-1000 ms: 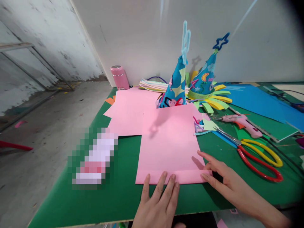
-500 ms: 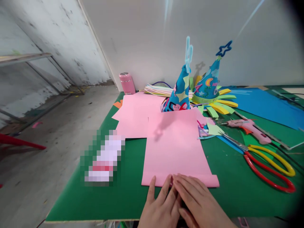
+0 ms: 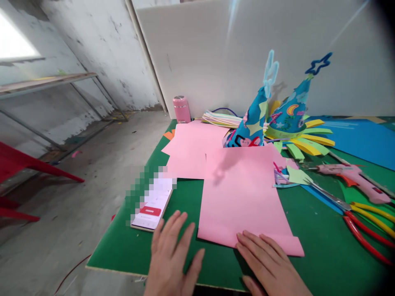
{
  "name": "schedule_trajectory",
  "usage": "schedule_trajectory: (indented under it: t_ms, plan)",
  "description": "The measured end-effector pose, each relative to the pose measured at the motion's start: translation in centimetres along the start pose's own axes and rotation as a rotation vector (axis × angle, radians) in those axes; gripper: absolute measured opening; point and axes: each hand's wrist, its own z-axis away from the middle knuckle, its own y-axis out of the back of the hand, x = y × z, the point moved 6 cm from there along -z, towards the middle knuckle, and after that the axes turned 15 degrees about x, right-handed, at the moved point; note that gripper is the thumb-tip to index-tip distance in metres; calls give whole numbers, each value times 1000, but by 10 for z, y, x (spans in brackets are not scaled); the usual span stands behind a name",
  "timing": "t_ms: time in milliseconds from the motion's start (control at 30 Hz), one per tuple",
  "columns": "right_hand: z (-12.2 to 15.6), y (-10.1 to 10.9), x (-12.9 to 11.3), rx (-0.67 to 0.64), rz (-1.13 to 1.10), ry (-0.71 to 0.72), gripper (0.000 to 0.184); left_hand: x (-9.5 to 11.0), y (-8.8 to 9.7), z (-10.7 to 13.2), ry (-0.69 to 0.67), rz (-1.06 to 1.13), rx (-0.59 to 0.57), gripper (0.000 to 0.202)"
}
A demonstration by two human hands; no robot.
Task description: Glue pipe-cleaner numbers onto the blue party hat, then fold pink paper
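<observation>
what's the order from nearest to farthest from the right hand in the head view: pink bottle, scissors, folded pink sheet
1. Folded pink sheet: touching, its near folded edge lies under the right hand.
2. Scissors: off to the right on the green mat, apart from the hand.
3. Pink bottle: far back on the left, by the white board.

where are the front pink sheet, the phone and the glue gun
front pink sheet (image 3: 243,197), head view, middle of its flat face
phone (image 3: 148,220), head view, lower part of the screen
glue gun (image 3: 350,173), head view, pink body
</observation>
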Motion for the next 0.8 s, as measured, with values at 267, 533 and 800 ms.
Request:
schedule_trajectory:
  t_ms: [267, 533, 800]
  plan:
    - [1, 3, 5, 132, -6, -61, 32, -57, 27, 9, 216, -265, 108, 30]
    - [3, 0, 2, 114, 55, 29, 32, -57, 22, 19, 171, -316, 35, 33]
    - [3, 1, 5, 150, 7, -39, 30, -58, 25, 16, 206, -317, 40, 32]
